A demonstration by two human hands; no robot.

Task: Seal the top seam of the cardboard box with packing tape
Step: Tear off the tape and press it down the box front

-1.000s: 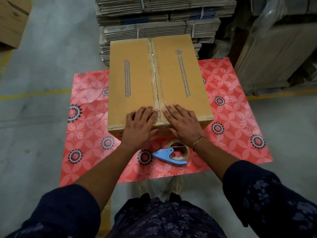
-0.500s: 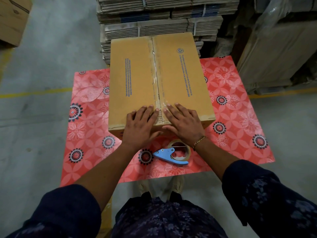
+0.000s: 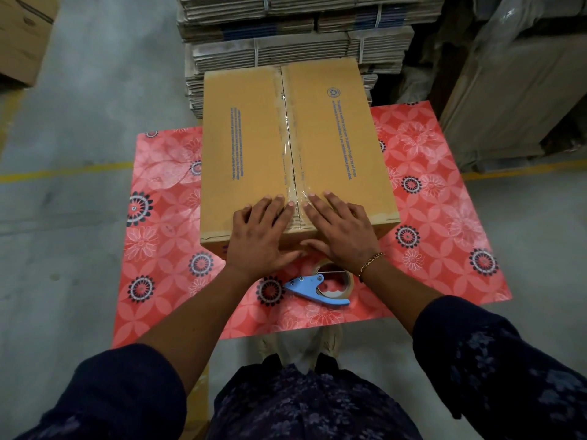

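Observation:
A brown cardboard box (image 3: 336, 147) with blue print stands on a table with a red flowered cover (image 3: 438, 198). A strip of clear packing tape (image 3: 287, 131) runs along its top middle seam from the far edge to the near edge. My left hand (image 3: 259, 236) and my right hand (image 3: 341, 233) lie flat on the box's near end, one on each side of the seam, fingers spread, thumbs down over the near face. A roll of tape in a blue dispenser (image 3: 320, 285) lies on the cover just below my right wrist.
Bundled stacks of flat cardboard (image 3: 286, 36) rise right behind the box. Large wrapped cartons (image 3: 521, 100) stand at the right, another carton (image 3: 22, 36) at the top left. Grey concrete floor with a yellow line (image 3: 63, 171) surrounds the table.
Both hands stay pressed flat on the near end of the taped seam with almost no shift. The box and the dispenser have not moved.

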